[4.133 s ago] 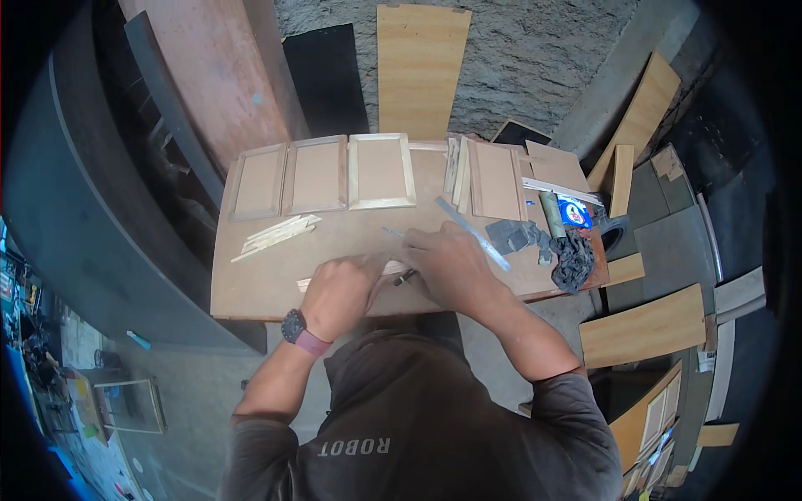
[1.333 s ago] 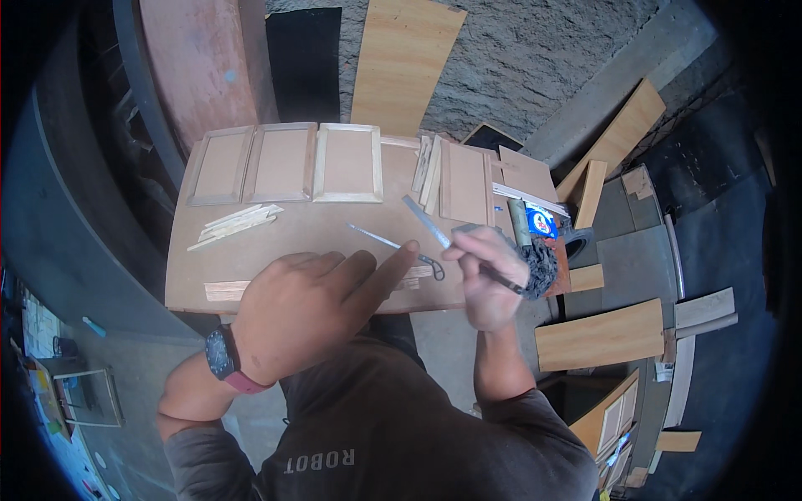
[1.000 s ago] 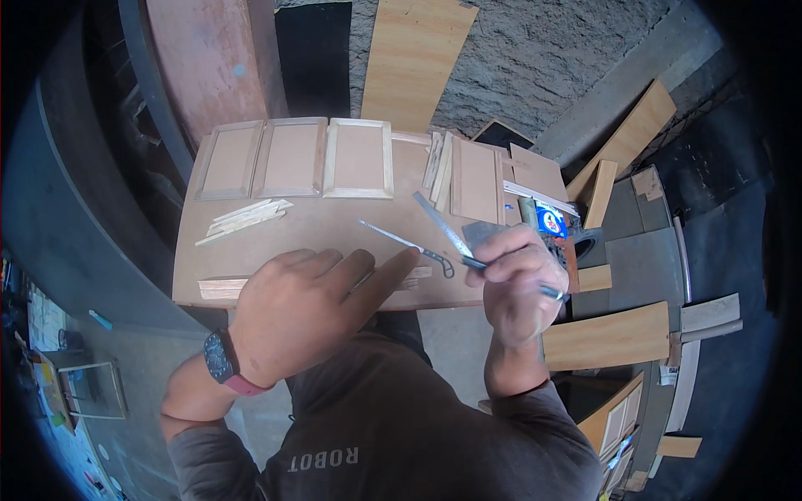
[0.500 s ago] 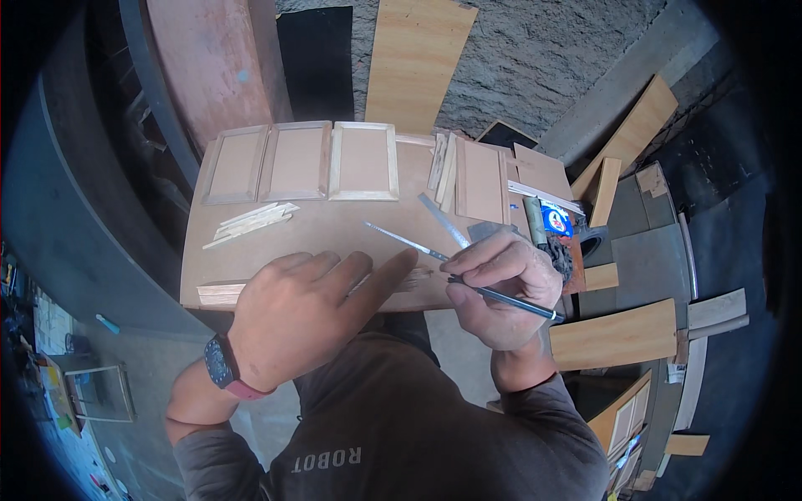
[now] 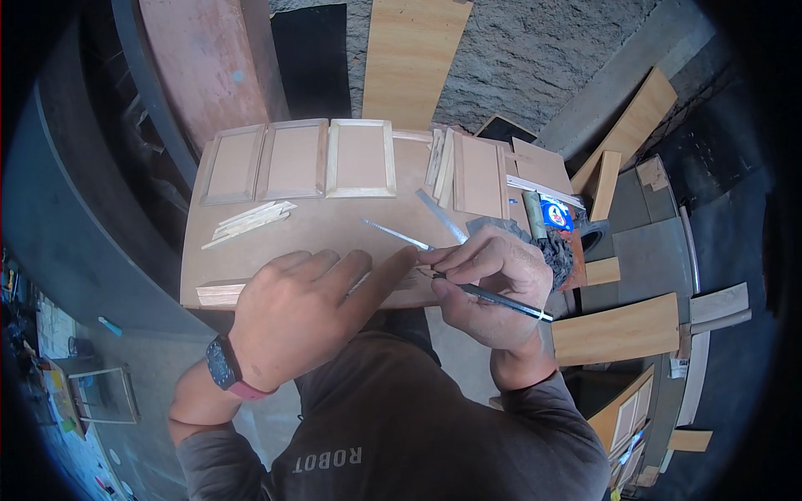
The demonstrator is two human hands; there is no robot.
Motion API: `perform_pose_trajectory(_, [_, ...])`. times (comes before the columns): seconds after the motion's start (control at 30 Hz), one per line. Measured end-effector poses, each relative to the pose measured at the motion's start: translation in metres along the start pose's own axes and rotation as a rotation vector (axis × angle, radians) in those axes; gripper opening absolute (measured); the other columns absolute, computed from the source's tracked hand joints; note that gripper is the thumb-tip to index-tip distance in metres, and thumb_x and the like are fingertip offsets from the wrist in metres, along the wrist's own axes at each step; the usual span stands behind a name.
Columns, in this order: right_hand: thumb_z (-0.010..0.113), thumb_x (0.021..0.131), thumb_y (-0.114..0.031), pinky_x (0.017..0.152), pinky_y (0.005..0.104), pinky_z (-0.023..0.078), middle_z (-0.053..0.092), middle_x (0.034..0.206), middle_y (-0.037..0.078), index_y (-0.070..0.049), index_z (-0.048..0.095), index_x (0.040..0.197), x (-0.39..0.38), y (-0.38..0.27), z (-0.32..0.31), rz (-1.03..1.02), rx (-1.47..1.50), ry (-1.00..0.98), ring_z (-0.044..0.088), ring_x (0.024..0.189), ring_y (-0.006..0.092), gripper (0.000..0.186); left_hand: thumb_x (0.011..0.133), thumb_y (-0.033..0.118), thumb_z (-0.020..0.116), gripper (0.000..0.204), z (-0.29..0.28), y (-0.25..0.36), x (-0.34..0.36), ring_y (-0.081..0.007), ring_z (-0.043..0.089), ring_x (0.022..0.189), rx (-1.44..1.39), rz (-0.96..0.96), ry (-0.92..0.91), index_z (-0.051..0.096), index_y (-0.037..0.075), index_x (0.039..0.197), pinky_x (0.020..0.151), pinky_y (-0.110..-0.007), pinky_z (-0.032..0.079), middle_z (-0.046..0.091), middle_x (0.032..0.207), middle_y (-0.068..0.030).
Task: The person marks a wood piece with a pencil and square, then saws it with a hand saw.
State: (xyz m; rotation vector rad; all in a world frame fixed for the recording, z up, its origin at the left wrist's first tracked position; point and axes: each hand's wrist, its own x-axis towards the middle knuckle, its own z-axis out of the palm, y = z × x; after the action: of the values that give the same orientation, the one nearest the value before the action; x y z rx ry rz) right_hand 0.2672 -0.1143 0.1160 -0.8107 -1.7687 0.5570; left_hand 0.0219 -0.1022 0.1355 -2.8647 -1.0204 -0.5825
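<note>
Wood strips lie at the worktop's near edge, under the left hand, ends showing on both sides of it. Left hand palm down across them, fingers stretched out; thumb hidden, so can't tell if it pinches the strips or just rests. Watch on that wrist. Pencil slants through the right hand, clamped between thumb and fingers, point end just beside the left index fingertip; can't tell if it touches the strips. Thin saw blade just beyond, handle end hidden by the right hand. Metal ruler past that, loose pale strips off to the left, three framed panels along the far edge.
</note>
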Motion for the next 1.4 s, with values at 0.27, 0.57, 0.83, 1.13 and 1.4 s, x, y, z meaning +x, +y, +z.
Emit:
perform_pose_trajectory(0.27, [0.075,0.072,0.017,0.084,0.0340,0.062,0.069,0.086,0.011,-0.003,0.062,0.076,-0.0006,0.0026,-0.0025,0.013,-0.001,-0.003,0.078,0.095,0.0268,0.024,0.086,0.013,0.069,0.058,0.0058,0.0002,0.0040,-0.0190,0.069,0.076,0.035,0.004,0.009,0.064,0.019,0.143,0.070,-0.031,0.058,0.066,0.087,-0.0009])
perform_pose_trajectory(0.57, [0.075,0.072,0.017,0.083,0.0339,0.061,0.070,0.086,0.012,-0.002,0.062,0.076,0.0011,0.0033,0.0008,0.022,-0.013,0.001,0.078,0.095,0.0269,0.023,0.086,0.012,0.069,0.058,0.0040,-0.0014,0.0022,-0.0193,0.069,0.076,0.045,-0.004,0.015,0.064,0.019,0.143,0.070,-0.032,0.057,0.066,0.087,-0.0010])
perform_pose_trajectory(0.83, [0.075,0.073,0.016,0.084,0.0344,0.061,0.069,0.086,0.012,-0.002,0.064,0.077,0.0042,0.0024,0.0043,0.041,0.015,-0.012,0.078,0.095,0.0273,0.022,0.086,0.013,0.069,0.058,0.0040,-0.0016,-0.0011,-0.0188,0.068,0.076,0.039,-0.035,0.031,0.064,0.019,0.143,0.069,-0.032,0.057,0.066,0.087,-0.0007])
perform_pose_trajectory(1.13, [0.075,0.072,0.016,0.083,0.0344,0.062,0.070,0.085,0.012,-0.003,0.063,0.076,0.0057,0.0023,0.0017,0.024,-0.005,-0.027,0.078,0.093,0.0267,0.023,0.086,0.013,0.070,0.058,0.0051,-0.0002,-0.0013,-0.0183,0.068,0.076,0.046,-0.032,0.026,0.065,0.020,0.143,0.069,-0.031,0.057,0.066,0.087,-0.0001])
perform_pose_trajectory(1.4, [0.075,0.070,0.017,0.082,0.0340,0.062,0.070,0.084,0.011,-0.003,0.062,0.075,0.0027,0.0024,-0.0018,0.020,-0.002,-0.014,0.079,0.094,0.0274,0.024,0.086,0.013,0.070,0.057,0.0061,0.0027,0.0028,-0.0182,0.068,0.075,0.041,-0.023,0.040,0.065,0.021,0.143,0.069,-0.031,0.057,0.066,0.086,0.0000])
